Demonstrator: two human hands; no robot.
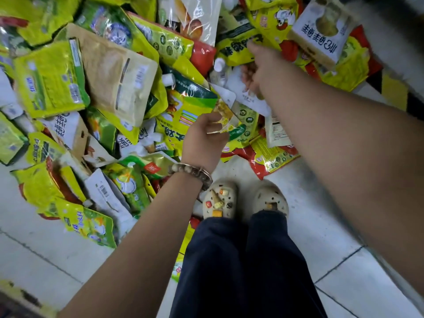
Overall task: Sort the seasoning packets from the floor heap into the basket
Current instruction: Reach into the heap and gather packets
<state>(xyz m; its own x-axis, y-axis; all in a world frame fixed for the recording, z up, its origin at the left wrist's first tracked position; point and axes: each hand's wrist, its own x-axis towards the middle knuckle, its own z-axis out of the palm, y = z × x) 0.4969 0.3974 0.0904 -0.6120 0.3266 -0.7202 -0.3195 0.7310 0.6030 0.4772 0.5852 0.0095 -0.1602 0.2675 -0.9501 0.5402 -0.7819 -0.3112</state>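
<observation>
- The heap [91,88] of seasoning packets sprawls across the floor [46,249].
- At the heap's near edge, the left hand [204,138] pinches a small yellow packet [223,121], seemingly picked out for sorting.
- Further into the heap, the right hand [261,72] curls round a white packet [247,97], likely collecting another.

Likely a shop's stockroom or warehouse; a heap [98,83] of printed retail seasoning packs, many of one brand, sprawls over a pale tiled floor [321,237]; a barcode [104,191] shows on one; black-and-yellow hazard stripes [390,90] mark the floor's edge.
</observation>
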